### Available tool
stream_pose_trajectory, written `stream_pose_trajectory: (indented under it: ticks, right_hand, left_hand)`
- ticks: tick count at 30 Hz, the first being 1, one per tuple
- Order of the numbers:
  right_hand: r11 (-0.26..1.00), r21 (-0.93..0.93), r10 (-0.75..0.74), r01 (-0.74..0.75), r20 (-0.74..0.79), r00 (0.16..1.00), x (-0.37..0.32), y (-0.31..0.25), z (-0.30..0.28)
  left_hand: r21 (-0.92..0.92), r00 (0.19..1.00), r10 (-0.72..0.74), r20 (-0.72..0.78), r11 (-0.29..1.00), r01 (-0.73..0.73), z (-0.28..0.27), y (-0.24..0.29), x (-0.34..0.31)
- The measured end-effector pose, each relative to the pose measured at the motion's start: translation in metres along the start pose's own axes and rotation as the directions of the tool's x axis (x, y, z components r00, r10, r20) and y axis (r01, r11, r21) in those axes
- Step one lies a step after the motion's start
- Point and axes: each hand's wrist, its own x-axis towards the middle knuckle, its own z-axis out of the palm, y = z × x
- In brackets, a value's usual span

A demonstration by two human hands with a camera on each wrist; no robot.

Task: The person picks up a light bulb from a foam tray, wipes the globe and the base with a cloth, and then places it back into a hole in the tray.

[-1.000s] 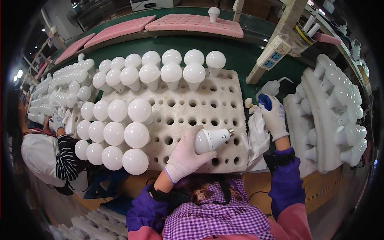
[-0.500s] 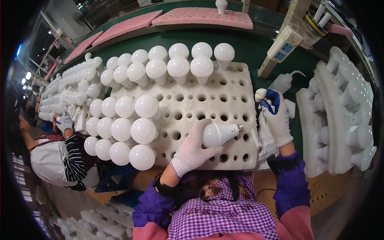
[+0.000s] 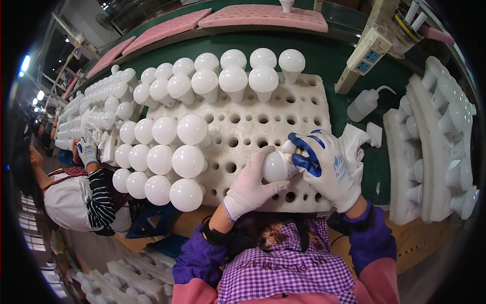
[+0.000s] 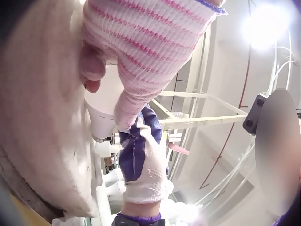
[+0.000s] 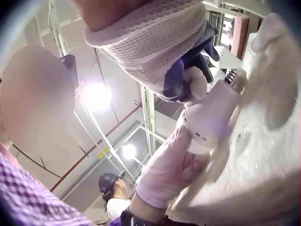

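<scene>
Tray: holed white foam on the green worktop; standing bulbs fill its far edge and left side.
Right hand: pinches a white wad against the neck of the bulb.
Left hand: grasps the bulb, laid sideways over the tray's near right corner.
Bottle: beyond the tray's right edge, apart.

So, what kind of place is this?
Probably a light-bulb factory line: foam trays of white bulbs, a green belt, and a left hand gripping one bulb while the right hand pinches a white wad against it.
</scene>
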Motion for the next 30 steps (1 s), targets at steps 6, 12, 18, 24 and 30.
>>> stream_pose_trajectory:
  ticks: [6, 12, 18, 24, 30]
  right_hand:
    - [0.981, -0.170, -0.083, 0.090, 0.049, 0.995, -0.014, -0.014, -0.013]
    - [0.997, -0.005, -0.083, 0.083, 0.000, 0.997, 0.003, 0.003, 0.002]
    - [0.986, -0.077, -0.149, 0.149, 0.009, 0.989, -0.010, -0.011, -0.001]
    - [0.994, -0.095, -0.059, 0.061, 0.024, 0.998, -0.012, -0.014, -0.008]
    - [0.991, -0.132, -0.010, 0.002, -0.061, 0.998, -0.005, -0.003, 0.007]
  left_hand:
    - [-0.040, 0.999, 0.032, 0.012, 0.999, -0.031, -0.001, -0.004, 0.002]
    - [-0.022, 1.000, 0.007, 0.017, 1.000, -0.006, 0.000, -0.002, 0.001]
    - [0.006, 0.999, 0.009, 0.051, 1.000, -0.009, -0.003, 0.000, 0.002]
    - [-0.035, 1.000, 0.009, -0.003, 0.999, -0.009, 0.000, -0.002, 0.004]
    - [-0.002, 0.999, 0.005, 0.034, 1.000, -0.005, -0.001, 0.001, 0.002]
